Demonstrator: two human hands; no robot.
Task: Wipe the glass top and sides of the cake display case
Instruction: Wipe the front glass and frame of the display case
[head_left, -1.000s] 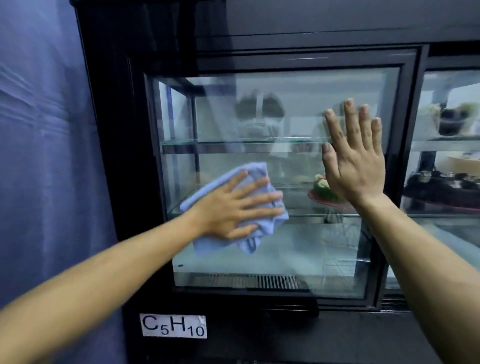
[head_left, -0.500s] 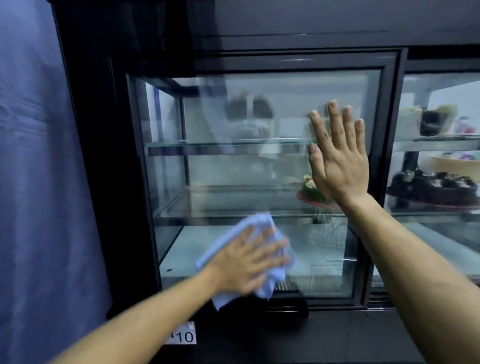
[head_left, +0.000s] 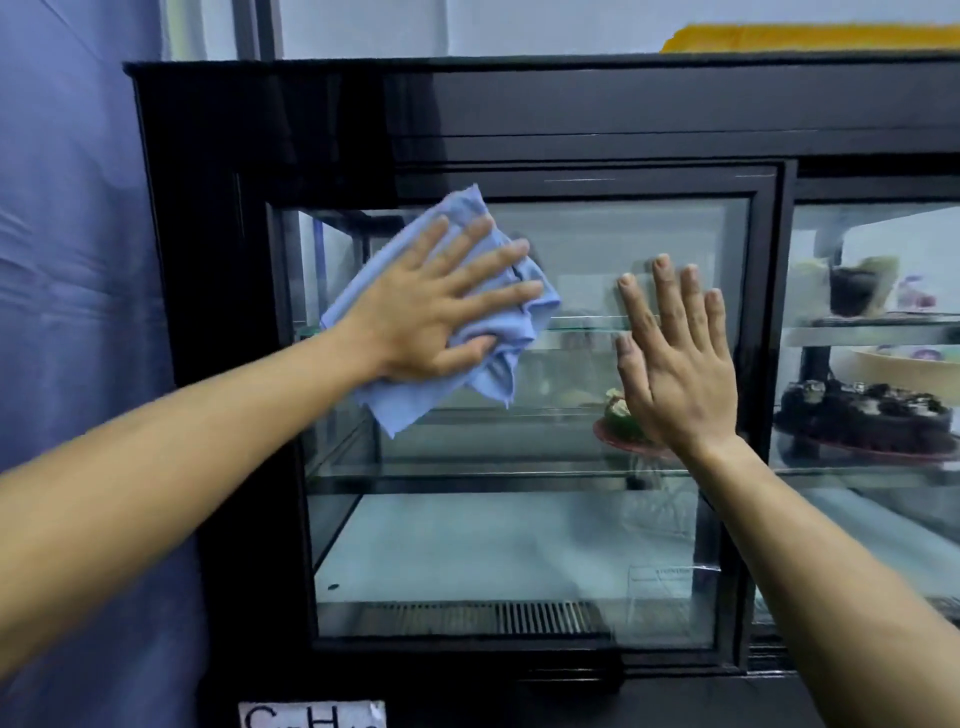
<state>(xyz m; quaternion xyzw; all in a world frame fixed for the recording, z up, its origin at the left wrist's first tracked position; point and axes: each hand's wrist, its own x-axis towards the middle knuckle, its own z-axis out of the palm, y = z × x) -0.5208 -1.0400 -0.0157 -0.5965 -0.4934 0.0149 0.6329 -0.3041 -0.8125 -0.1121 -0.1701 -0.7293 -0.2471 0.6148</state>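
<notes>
The cake display case, black-framed with glass panels, fills most of the frame, its front pane taking the centre. The left hand lies flat on the upper left part of that pane, fingers spread wide over a light blue cloth, pressing it against the glass. The cloth is bunched under the palm, with one corner sticking up onto the black frame above the pane and another hanging down below the wrist. The right hand rests open against the same pane toward its right edge, just beside the cloth but apart from it, palm on the glass, fingers pointing up and slightly parted, holding nothing. Behind the glass, partly hidden by the right hand, a small decorated cake sits on a red plate on the middle shelf. In the right-hand compartment a dark chocolate cake stands on its shelf. A blue curtain hangs along the left of the frame, and a white label shows at the bottom edge.
</notes>
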